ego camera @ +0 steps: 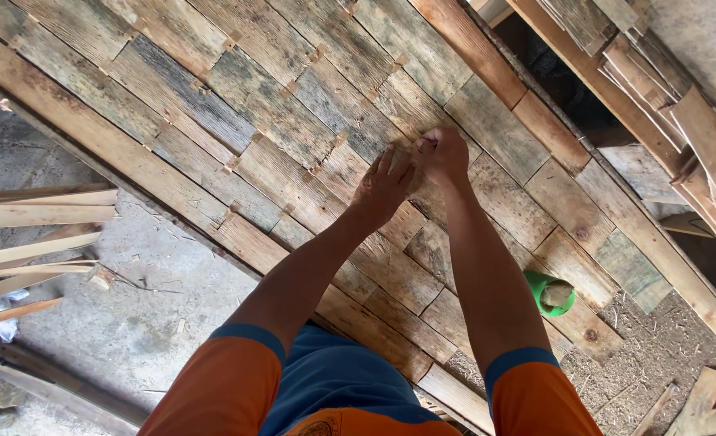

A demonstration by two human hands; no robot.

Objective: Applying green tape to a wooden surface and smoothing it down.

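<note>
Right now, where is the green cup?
In the head view the green cup lies on the wooden panel, just right of the right forearm, below both hands.

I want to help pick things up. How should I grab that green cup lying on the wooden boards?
Probably grip the green cup around its round side wall, coming down from above. It lies tipped over on the wooden panel with its open mouth facing right, and something pale sits inside. The right arm is close on its left, so the top and right sides are the free ones.

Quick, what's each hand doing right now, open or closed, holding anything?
Left hand: open, fingers spread flat on the weathered grey-brown wooden plank panel, holding nothing.
Right hand: closed, fingertips pinched against the panel; what it pinches cannot be told.
</note>
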